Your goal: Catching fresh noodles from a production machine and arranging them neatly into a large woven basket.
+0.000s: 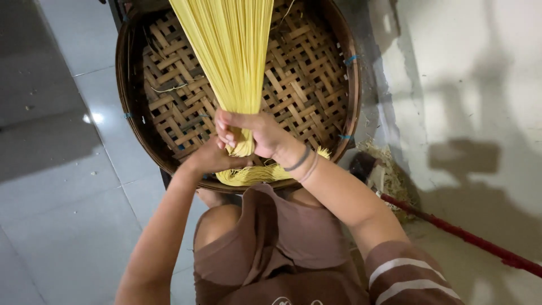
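One thick bundle of yellow noodle strands (231, 62) hangs over one round woven bamboo tray (316, 85). Two hands are in view, the left hand (212, 158) and the right hand (257, 133), with two bracelets (302, 162) on the right wrist. One red broom handle (468, 240) lies at the near right.

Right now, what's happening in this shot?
A seated person grips a long bundle of thin yellow strands over a round woven bamboo tray. The right hand is closed around the bundle where it narrows, and the left hand holds it just below, near the bent lower ends at the tray's near rim. The strands fan out upward across the tray. A red-handled broom lies on the floor to the right.
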